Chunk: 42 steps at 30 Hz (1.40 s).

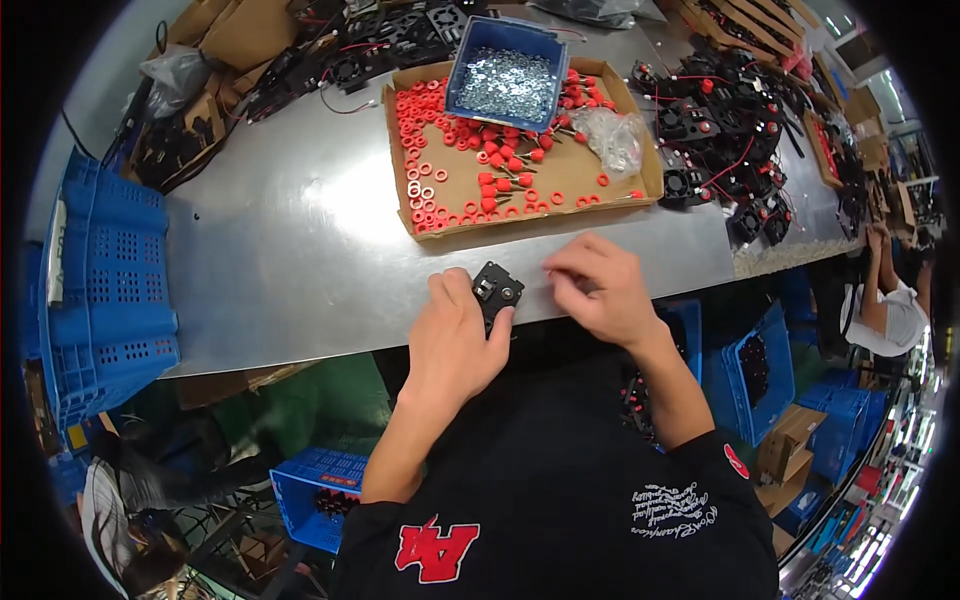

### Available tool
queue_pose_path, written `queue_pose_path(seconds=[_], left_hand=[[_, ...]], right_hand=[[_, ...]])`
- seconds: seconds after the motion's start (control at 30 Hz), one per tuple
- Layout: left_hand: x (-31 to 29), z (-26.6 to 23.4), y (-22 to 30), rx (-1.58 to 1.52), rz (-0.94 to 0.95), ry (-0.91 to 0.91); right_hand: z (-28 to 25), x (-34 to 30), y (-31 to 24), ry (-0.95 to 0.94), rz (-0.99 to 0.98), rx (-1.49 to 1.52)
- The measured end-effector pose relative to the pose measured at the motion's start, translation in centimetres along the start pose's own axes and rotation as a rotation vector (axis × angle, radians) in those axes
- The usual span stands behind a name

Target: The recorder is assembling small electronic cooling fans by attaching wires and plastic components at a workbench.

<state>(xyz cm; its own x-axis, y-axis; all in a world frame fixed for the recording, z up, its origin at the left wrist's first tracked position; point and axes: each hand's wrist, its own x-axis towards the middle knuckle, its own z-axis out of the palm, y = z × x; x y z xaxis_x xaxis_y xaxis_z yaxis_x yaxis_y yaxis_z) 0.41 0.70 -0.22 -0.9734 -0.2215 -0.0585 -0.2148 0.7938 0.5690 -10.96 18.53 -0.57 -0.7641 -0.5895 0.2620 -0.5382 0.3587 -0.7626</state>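
Currently, the left grip (450, 335) is clamped on a blocky black part (494, 287) with shiny metallic details, between thumb and fingers near the counter's (290, 240) front edge. Just beside it, the right grip (603, 290) curls inward; whether it pinches anything, I cannot tell. Smooth, reflective metal meets a brown cardboard tray (560, 172) of round red rings (425, 168).
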Motion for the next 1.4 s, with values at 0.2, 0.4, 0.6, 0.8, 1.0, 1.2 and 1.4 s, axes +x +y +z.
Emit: queue_pose_path(seconds=[0.2,0.4,0.6,0.8,1.0,1.2,1.4], left_hand=[[0.1,0.2,0.1,-0.002,-0.003,0.0],[0.3,-0.4,0.2,-0.001,0.004,-0.054],[0.3,-0.2,0.1,0.007,-0.018,-0.055],[0.4,-0.1,0.2,0.013,-0.012,-0.038],[0.3,-0.4,0.2,0.013,-0.045,-0.059],[0.3,-0.2,0.4,0.025,-0.044,-0.062],[0.3,-0.1,0.2,0.001,-0.023,-0.047]], right_hand=[[1.9,1.0,0.0,-0.276,-0.235,0.002],[1.5,2.2,-2.0,-0.492,-0.264,-0.346],[-0.7,2.6,-2.9,-0.293,-0.411,-0.058],[-1.6,1.6,3.4,0.012,-0.153,-0.52],[-1.5,0.1,2.1,0.086,-0.085,-0.278],[-0.1,-0.6,-3.1,-0.14,0.271,0.354],[3.1,-0.4,-2.1,-0.171,0.294,0.347]])
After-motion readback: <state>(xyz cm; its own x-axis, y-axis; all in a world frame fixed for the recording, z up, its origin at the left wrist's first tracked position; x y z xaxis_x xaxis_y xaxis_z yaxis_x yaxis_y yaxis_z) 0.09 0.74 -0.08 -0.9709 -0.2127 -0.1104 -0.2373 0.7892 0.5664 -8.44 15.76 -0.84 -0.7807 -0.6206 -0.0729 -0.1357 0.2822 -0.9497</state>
